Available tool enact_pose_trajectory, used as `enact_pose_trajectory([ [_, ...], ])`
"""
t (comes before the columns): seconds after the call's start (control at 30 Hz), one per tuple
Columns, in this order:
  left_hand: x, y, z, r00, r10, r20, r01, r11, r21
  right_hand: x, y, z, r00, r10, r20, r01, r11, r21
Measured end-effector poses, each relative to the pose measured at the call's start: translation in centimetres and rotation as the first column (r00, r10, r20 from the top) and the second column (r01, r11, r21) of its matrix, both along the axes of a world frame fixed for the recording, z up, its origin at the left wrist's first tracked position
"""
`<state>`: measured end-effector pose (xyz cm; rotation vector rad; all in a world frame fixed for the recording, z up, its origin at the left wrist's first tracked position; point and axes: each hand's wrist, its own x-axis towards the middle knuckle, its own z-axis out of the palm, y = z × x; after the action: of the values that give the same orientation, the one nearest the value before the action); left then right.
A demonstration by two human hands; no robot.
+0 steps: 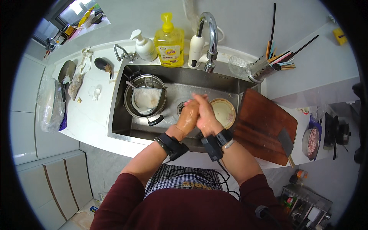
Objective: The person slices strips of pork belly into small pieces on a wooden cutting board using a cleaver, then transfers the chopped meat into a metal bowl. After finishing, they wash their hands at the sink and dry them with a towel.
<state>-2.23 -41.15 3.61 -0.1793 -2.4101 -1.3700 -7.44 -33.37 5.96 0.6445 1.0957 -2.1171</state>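
Note:
Over the steel sink (178,130), my left hand (188,116) and my right hand (205,115) press against each other, palms turned inward. Wet skin shines on the back of the left one. Their fingers overlap and partly hide each other; I see no object between them. Just right of my right hand, a cream plate (222,113) with a brown rim and a flower print lies in the basin. Beneath my fingers, the drain (181,108) is partly covered. The chrome faucet (212,43) arches above the basin's back edge, with no water visibly running.
At the sink's left sits a steel pot (128,99) holding bowls and a cloth (147,97). A yellow soap bottle (169,46) and white pump bottle (143,46) stand behind. Rightward lies a wooden cutting board (258,126) with a cleaver (285,141); an eggplant (102,63) is far left.

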Motion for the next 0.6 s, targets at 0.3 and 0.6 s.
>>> enact_pose_trajectory([
  [0.3, 0.5, 2.0, 0.1, 0.938, -0.275, 0.210, -0.241, -0.082, 0.967, -1.8, 1.4, 0.5, 0.991, 0.075, -0.113, -0.107, 0.944, -0.313],
  [0.6, -0.3, 0.2, 0.4, 0.973, 0.216, 0.083, -0.230, 0.941, 0.247, 0.4, 0.4, -0.1, 0.988, -0.004, -0.155, -0.058, 0.918, -0.392],
])
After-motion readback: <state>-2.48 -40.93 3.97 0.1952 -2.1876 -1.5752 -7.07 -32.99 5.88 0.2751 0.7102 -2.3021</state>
